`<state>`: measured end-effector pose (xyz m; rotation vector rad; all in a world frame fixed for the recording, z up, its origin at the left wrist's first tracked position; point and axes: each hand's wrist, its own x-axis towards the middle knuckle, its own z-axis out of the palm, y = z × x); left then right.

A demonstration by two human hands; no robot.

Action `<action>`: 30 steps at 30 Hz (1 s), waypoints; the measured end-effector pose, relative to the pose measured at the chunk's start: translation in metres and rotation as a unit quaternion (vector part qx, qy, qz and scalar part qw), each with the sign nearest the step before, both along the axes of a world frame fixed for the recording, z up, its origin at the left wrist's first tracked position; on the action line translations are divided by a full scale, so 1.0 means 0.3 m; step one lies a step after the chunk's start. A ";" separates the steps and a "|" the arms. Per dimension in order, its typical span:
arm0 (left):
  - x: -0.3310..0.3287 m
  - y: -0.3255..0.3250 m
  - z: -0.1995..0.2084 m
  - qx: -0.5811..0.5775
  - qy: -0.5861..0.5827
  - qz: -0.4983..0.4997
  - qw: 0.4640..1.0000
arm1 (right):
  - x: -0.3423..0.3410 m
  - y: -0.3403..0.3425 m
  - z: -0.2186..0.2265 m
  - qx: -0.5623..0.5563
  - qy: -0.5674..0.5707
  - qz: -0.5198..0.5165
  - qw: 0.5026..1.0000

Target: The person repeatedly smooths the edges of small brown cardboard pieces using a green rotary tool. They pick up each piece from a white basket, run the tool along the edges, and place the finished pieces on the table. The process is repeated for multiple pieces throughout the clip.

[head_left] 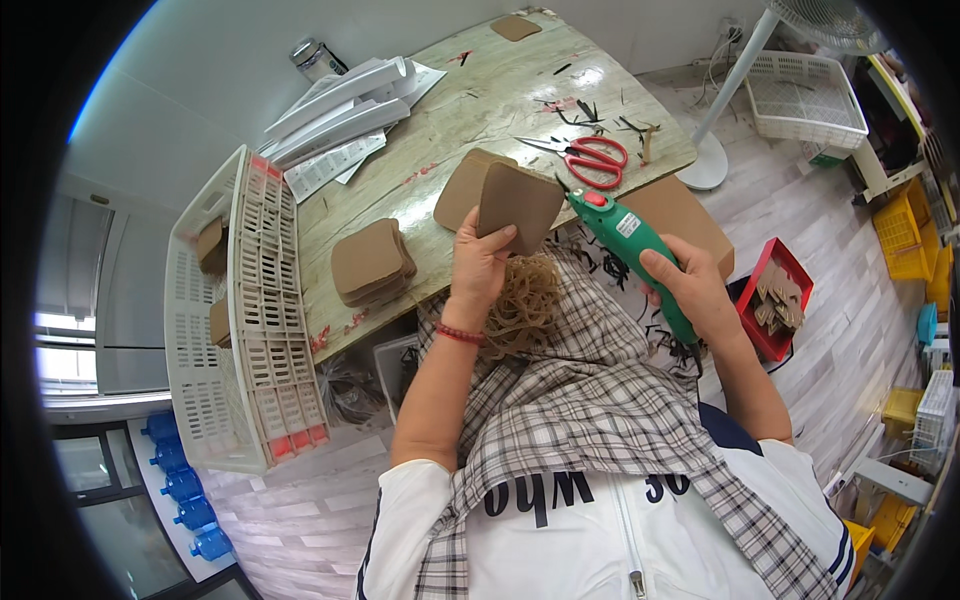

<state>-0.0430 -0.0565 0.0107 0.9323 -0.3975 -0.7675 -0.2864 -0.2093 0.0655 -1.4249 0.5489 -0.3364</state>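
Note:
My left hand [482, 262] grips a brown, rounded-square pad [518, 208] by its lower edge, thumb across its face, and tilts it up over the table's near edge. In my right hand [690, 280] is a green handheld power tool [628, 240] with a red button and a thin dark tip. That tip points at the pad's upper right corner; whether they touch I cannot tell. More brown pads [462, 190] lie just behind the held one. Left of my hand sits a stack of similar pads [368, 262]. A tangle of thin brown strips [530, 305] rests on my checked apron.
Red-handled scissors [596, 160] and dark scraps [590, 112] lie on the table [420, 130]. Papers [345, 110] are piled at the back left. A white plastic crate [265, 320] stands at left, a red box of small pieces [775, 300] at right, near a fan [745, 70].

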 end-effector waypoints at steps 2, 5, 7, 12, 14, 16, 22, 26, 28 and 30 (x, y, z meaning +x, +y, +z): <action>0.022 0.024 0.030 0.035 -0.026 -0.019 0.999 | -0.016 -0.010 -0.009 -0.008 0.002 0.024 1.000; 0.058 0.054 0.044 0.085 -0.065 -0.056 0.993 | -0.029 -0.013 -0.019 -0.017 0.013 0.037 0.999; 0.053 0.064 0.051 0.109 -0.057 -0.069 0.990 | -0.033 -0.006 -0.026 -0.024 0.018 0.031 0.999; 0.009 0.072 0.045 0.140 -0.008 -0.099 0.985 | -0.020 0.022 -0.036 -0.034 0.020 0.010 0.999; 0.002 0.080 0.032 0.155 0.003 -0.110 0.982 | -0.011 0.026 -0.034 -0.034 0.025 0.013 0.999; -0.004 0.088 0.018 0.174 0.011 -0.121 0.977 | -0.002 0.029 -0.034 -0.037 0.027 0.015 0.999; -0.008 0.118 0.081 0.243 -0.003 -0.149 0.959 | 0.009 0.025 -0.026 -0.015 0.034 0.033 0.999; 0.041 0.151 0.102 0.274 -0.079 -0.137 0.949 | -0.016 0.004 -0.032 0.018 0.056 0.079 0.995; 0.066 0.161 0.133 0.282 -0.143 -0.145 0.937 | -0.027 -0.013 -0.031 0.020 0.067 0.113 0.991; 0.079 0.171 0.137 0.283 -0.157 -0.108 0.940 | -0.033 -0.011 -0.041 0.020 0.076 0.117 0.990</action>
